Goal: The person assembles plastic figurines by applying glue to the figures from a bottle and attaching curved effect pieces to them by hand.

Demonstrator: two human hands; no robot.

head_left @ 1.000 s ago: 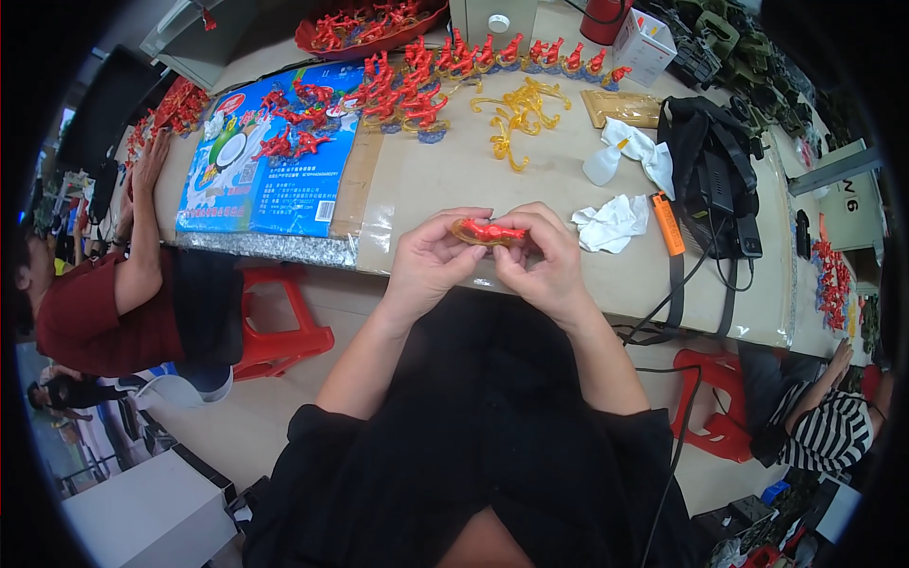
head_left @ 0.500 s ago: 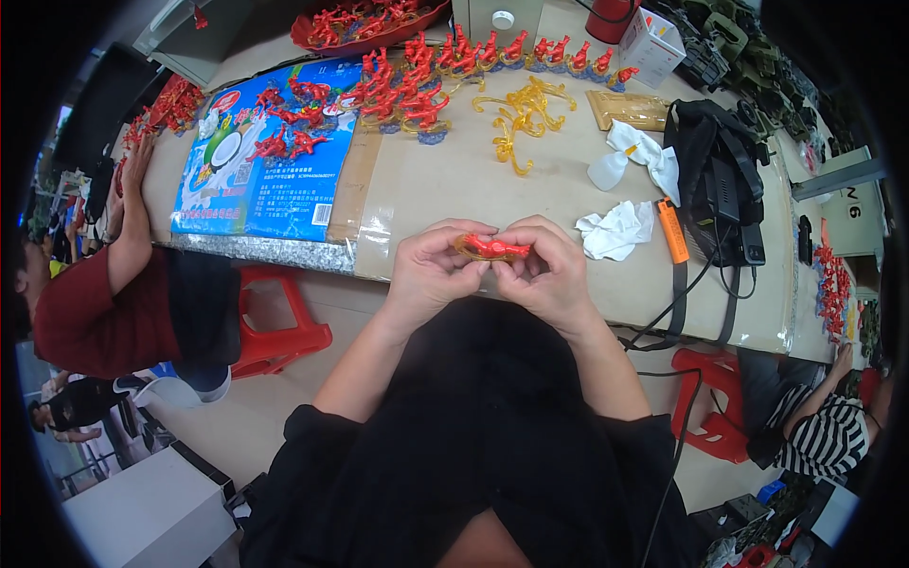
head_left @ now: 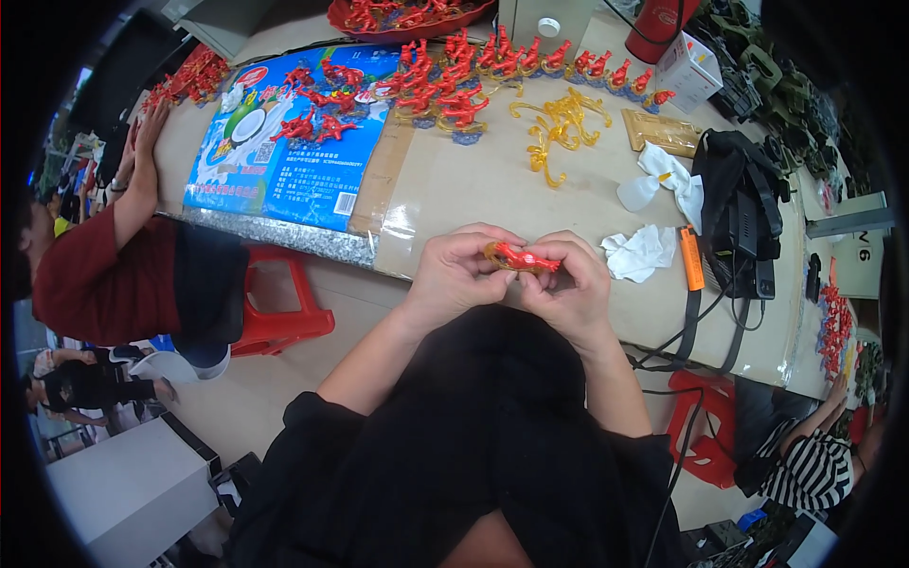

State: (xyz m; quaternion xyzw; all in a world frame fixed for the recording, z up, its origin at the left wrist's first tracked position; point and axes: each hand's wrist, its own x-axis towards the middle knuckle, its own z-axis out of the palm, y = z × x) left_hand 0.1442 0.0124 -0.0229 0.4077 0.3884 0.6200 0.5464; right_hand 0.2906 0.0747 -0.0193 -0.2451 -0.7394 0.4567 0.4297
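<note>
Both hands meet over the near edge of the table around a small red figurine (head_left: 524, 257) with a curved amber piece along it. Thumb and fingers of my left hand (head_left: 461, 275) pinch its left end. At the other end, my right hand (head_left: 573, 284) grips it between thumb and fingertips. Beyond the hands lies a loose pile of curved, translucent yellow pieces (head_left: 568, 123). Many like red figurines on bluish bases (head_left: 459, 106) stand in a cluster and a row farther back. Several more lie on a blue printed sheet (head_left: 284, 180).
A red tray (head_left: 417, 28) of figurines sits at the back. On the right are crumpled white tissues (head_left: 642, 254), a white bottle (head_left: 640, 193), an orange tool or lighter (head_left: 692, 259) and a black bag (head_left: 734, 189) with cables. People work at left and right; red stools (head_left: 284, 298) stand by the table.
The view has shifted, so the table's things appear a little farther right and the right side lower. The figurine has tilted slightly between my hands, its right end now lower.
</note>
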